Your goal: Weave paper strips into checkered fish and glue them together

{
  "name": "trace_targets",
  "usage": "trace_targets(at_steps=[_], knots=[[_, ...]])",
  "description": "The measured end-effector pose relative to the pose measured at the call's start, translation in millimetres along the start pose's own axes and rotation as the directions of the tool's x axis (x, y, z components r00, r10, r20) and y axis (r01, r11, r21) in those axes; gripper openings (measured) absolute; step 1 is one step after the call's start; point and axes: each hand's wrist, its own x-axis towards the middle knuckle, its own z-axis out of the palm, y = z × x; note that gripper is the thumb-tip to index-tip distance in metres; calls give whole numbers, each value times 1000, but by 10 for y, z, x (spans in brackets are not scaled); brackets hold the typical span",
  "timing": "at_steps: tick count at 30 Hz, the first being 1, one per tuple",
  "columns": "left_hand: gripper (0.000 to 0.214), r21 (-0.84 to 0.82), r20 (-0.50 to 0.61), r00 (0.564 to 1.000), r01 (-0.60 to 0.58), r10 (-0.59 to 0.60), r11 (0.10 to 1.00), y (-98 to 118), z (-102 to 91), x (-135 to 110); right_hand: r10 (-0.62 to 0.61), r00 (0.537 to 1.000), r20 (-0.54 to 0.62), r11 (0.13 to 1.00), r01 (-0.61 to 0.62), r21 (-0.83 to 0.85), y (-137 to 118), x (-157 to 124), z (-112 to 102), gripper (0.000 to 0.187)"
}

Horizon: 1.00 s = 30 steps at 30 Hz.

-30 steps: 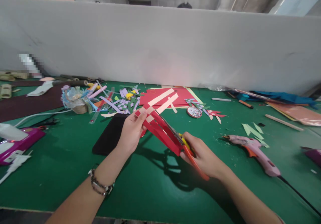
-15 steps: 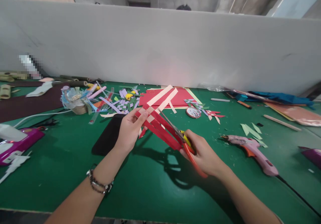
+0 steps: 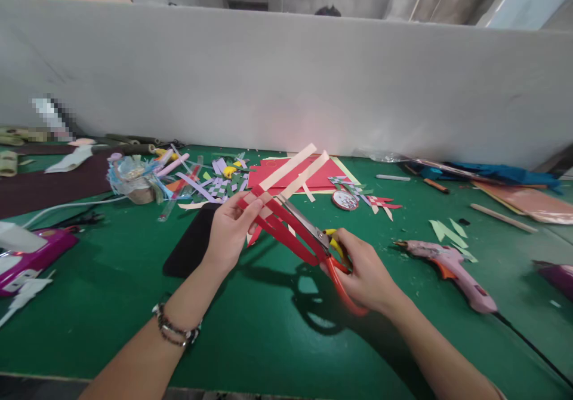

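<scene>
My left hand point(image 3: 233, 227) pinches the checkered end of a woven paper piece point(image 3: 286, 233), made of red and cream strips. Two cream strips point(image 3: 307, 173) stick out from it toward the back, while red strips slope down to the right. In my right hand point(image 3: 360, 265) is a pair of scissors point(image 3: 323, 239) with orange and yellow handles. Their blades lie along the red strips, tips close to the cream strips near my left fingers. Whether paper is between the blades I cannot tell. Part of the weave is hidden behind my left fingers.
Red paper sheets point(image 3: 286, 176) lie behind my hands, beside a small round tin point(image 3: 344, 200). A pink glue gun point(image 3: 452, 271) rests at right, near green paper scraps point(image 3: 447, 233). At left are a black flat object point(image 3: 190, 245) and a purple power strip point(image 3: 49, 251).
The scissor blades have come closer together and the tips have shifted slightly left. The cream strips' free ends have swung a little up and right. My left hand keeps its pinch.
</scene>
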Motion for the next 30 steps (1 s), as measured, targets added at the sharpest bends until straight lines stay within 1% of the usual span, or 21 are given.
trace_targets(at_steps=[6, 8, 10, 11, 13, 14, 15, 16, 17, 18, 19, 21, 23, 25, 26, 27, 28, 30], knots=[[18, 46, 2, 999, 38, -38, 998, -6, 1, 0, 62, 995, -79, 989, -50, 138, -14, -1, 2, 26], [20, 47, -7, 1000, 30, -29, 998, 8, -12, 23, 121, 989, -79, 976, -104, 189, -26, 7, 1, 28], [24, 18, -33, 999, 0, 1, 1000, 52, -41, 53, 215, 975, -52, 960, -201, 195, -29, 21, -5, 30], [26, -8, -59, 998, -23, 23, 1000, 86, -61, 63, 266, 963, -38, 954, -257, 156, -26, 31, -8, 30], [29, -73, -113, 992, -62, 53, 995, 166, -108, 55, 350, 936, -29, 936, -351, -14, -13, 51, -9, 29], [31, -102, -128, 991, -52, 39, 993, 205, -130, 29, 375, 927, -31, 918, -376, -127, -5, 61, -4, 28], [32, -118, -126, 992, -15, 0, 993, 238, -149, -12, 390, 920, -30, 892, -386, -237, 1, 69, 6, 27], [33, -118, -110, 992, 52, -65, 992, 261, -162, -68, 400, 916, -20, 861, -383, -334, 5, 75, 21, 25], [32, -93, -81, 984, 151, -158, 984, 271, -166, -137, 407, 914, 4, 833, -369, -412, 5, 81, 39, 24], [31, -50, -49, 967, 248, -250, 968, 268, -161, -215, 413, 910, 34, 810, -350, -470, 2, 85, 60, 25], [32, -4, -19, 947, 321, -321, 947, 253, -147, -296, 418, 906, 66, 794, -329, -512, -5, 89, 79, 26], [32, 73, 54, 903, 422, -426, 904, 194, -93, -448, 398, 911, 110, 781, -273, -561, -26, 95, 102, 27], [32, 148, 127, 856, 483, -501, 863, 120, -22, -562, 338, 936, 103, 784, -219, -581, -50, 95, 84, 27], [31, 253, 199, 817, 490, -541, 834, 54, 43, -632, 292, 954, 67, 792, -202, -577, -68, 75, 20, 25], [31, 328, 235, 800, 469, -552, 820, 27, 67, -654, 290, 955, 54, 801, -212, -560, -72, 52, -28, 23], [30, 413, 266, 787, 429, -557, 804, 5, 85, -672, 305, 951, 47, 812, -235, -534, -71, 17, -82, 20], [29, 497, 288, 783, 370, -552, 785, -14, 95, -687, 332, 942, 40, 821, -268, -504, -63, -29, -140, 18], [26, 629, 313, 789, 245, -528, 738, -45, 93, -716, 391, 921, 7, 815, -343, -467, -21, -158, -256, 17]])
